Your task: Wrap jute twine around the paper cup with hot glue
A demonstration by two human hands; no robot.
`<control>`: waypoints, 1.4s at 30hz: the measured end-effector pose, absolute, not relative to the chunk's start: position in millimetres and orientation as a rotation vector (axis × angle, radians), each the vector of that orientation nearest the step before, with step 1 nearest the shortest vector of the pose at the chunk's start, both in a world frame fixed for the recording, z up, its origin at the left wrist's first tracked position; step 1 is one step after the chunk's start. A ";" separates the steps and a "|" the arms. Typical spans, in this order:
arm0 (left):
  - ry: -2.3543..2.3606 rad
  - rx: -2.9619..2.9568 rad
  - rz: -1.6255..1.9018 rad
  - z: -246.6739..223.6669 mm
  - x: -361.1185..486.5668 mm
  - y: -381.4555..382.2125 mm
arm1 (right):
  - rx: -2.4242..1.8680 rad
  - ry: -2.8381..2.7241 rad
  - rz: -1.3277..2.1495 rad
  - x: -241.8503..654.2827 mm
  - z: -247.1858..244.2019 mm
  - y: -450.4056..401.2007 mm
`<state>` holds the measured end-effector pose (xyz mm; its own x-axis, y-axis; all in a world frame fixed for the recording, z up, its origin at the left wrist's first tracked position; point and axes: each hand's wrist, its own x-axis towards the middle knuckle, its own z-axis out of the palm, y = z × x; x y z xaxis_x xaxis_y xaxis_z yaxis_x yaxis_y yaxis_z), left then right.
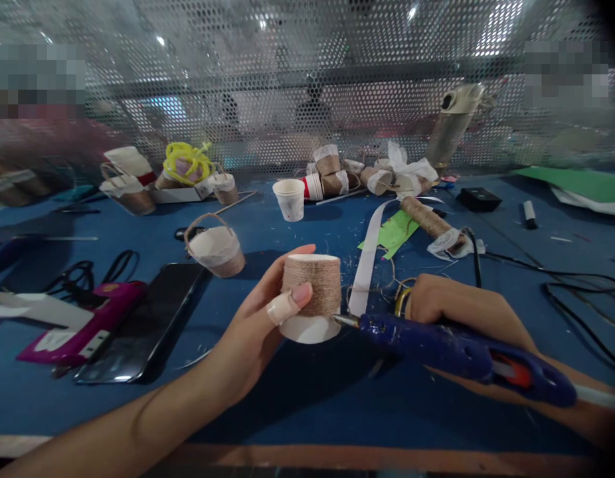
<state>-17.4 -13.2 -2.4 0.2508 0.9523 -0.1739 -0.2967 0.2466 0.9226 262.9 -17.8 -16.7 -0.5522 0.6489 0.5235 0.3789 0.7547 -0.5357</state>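
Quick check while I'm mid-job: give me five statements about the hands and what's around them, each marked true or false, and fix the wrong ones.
1. The left hand holds a twine-wrapped cup. True.
2. The right hand holds a blue glue gun. True.
3. The nozzle is at the cup's top edge. False: it is by the cup's lower part.
4. A black phone lies to the left of the cup. True.
5. A white wrap circles a finger of the right hand. False: it is on the left hand.
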 end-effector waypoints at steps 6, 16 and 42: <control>0.954 0.973 1.074 -3.7 -18.1 -14.0 | -0.780 -2.266 0.340 262.6 -16.8 -19.0; 1.017 0.992 1.141 0.7 -13.7 -14.0 | -0.922 -2.253 0.175 259.7 -18.6 -22.7; 0.923 0.976 1.138 -4.4 -17.7 -16.7 | -0.957 -2.256 0.082 260.3 -16.9 -24.0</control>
<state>-17.7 -16.7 -4.4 0.1770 0.9802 -0.0884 -0.2894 0.1377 0.9473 260.3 -24.0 -16.9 -0.5019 0.6573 0.5622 0.6148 0.7283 -0.3026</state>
